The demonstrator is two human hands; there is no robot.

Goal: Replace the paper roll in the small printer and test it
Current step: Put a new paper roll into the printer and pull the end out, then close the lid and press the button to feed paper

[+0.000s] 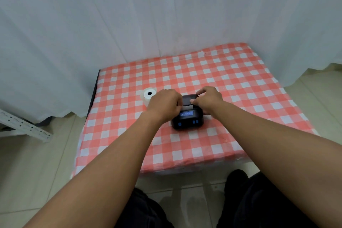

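Note:
A small black printer [188,120] with a lit blue display and blue buttons sits near the middle of the checked table [240,98]. Its lid [189,99] at the far end is tilted up. My left hand [164,103] is closed against the printer's left side at the lid. My right hand [209,100] pinches the lid's right edge with thumb and fingers. A white paper roll [149,96] stands on end just left of my left hand, apart from the printer. The inside of the paper bay is hidden by my hands.
A red-and-white checked cloth covers the low table. White curtains [129,24] hang close behind and to the left. A white perforated metal bracket [24,126] lies on the tiled floor at the left. My dark-clothed knees [259,200] are below the front edge.

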